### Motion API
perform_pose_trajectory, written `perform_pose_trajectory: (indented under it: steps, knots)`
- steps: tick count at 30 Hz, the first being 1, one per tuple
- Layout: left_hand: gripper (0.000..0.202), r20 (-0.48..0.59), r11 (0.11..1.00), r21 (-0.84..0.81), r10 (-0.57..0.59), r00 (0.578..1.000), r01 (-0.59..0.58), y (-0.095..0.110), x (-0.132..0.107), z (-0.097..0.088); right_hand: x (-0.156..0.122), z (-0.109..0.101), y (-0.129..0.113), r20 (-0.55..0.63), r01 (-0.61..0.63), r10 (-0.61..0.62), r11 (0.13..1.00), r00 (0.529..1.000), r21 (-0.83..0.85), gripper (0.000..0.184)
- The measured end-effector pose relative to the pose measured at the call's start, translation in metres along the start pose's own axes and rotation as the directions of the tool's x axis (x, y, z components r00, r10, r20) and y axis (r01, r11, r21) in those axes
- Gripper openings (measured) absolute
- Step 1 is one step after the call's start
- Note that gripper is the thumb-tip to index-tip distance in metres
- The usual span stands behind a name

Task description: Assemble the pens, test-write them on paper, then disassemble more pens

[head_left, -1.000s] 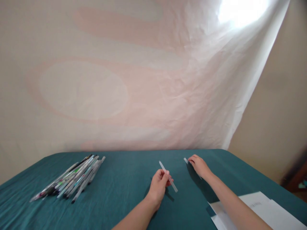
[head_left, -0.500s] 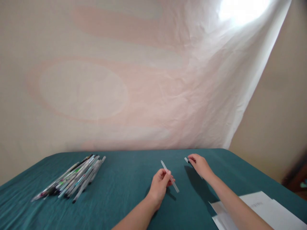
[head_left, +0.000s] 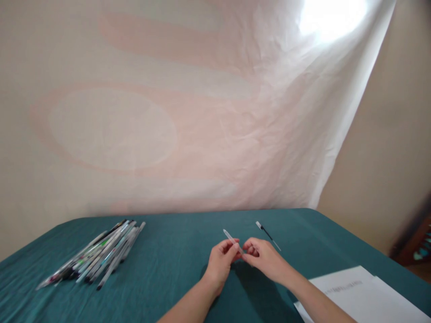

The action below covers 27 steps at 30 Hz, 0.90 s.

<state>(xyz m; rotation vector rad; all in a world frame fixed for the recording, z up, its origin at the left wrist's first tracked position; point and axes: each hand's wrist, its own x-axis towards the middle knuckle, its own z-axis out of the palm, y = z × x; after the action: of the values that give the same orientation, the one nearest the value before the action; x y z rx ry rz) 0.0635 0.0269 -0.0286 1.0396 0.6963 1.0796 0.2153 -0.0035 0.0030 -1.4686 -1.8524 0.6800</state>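
My left hand [head_left: 218, 264] is closed on a slim, translucent whitish pen barrel [head_left: 228, 234]. The barrel slants, its narrow upper end sticking out past my fingers. My right hand [head_left: 264, 259] pinches the lower end, which my fingertips mostly cover. Both hands are close together above the cloth. Just beyond my right hand, a thin pen refill with a dark section and a pale end [head_left: 267, 234] lies on the cloth, untouched.
A heap of several pens [head_left: 104, 253] lies on the left of the green cloth-covered table [head_left: 164, 269]. White paper sheets [head_left: 363, 291] rest at the front right, partly under my right forearm. A pale sheet [head_left: 202, 148] hangs behind the table.
My right hand has let go of the refill at the back right and come left and nearer to the pen barrel's lower end. My left hand still holds the barrel.
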Motion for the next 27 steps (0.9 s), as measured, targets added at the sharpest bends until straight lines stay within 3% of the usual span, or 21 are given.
perform_pose_trajectory:
  steps: [4,9,13,18,27]
  knots:
    - [0.038,-0.039,1.0,-0.003,-0.027,0.999,0.026,-0.002,0.0,0.0,0.009,-0.024,0.03,-0.121,-0.005,-0.013,0.989,0.993,-0.147,0.018]
    - [0.031,-0.024,0.999,0.018,-0.038,0.999,0.038,-0.002,0.0,0.0,0.015,-0.063,0.089,-0.287,-0.201,0.114,0.933,0.951,-0.297,0.021]
    - [0.029,-0.019,0.998,0.028,-0.053,0.998,0.054,-0.001,0.001,0.0,0.013,-0.072,0.121,-0.337,-0.273,0.16,0.907,0.928,-0.321,0.022]
    - [0.029,-0.037,0.999,0.027,-0.028,0.999,0.029,0.001,0.001,0.002,0.015,-0.066,0.135,-0.351,-0.297,0.173,0.892,0.92,-0.341,0.023]
    - [0.031,-0.05,0.999,0.048,-0.021,0.999,0.023,0.002,0.0,0.004,0.015,-0.062,0.133,-0.346,-0.294,0.161,0.879,0.924,-0.375,0.024]
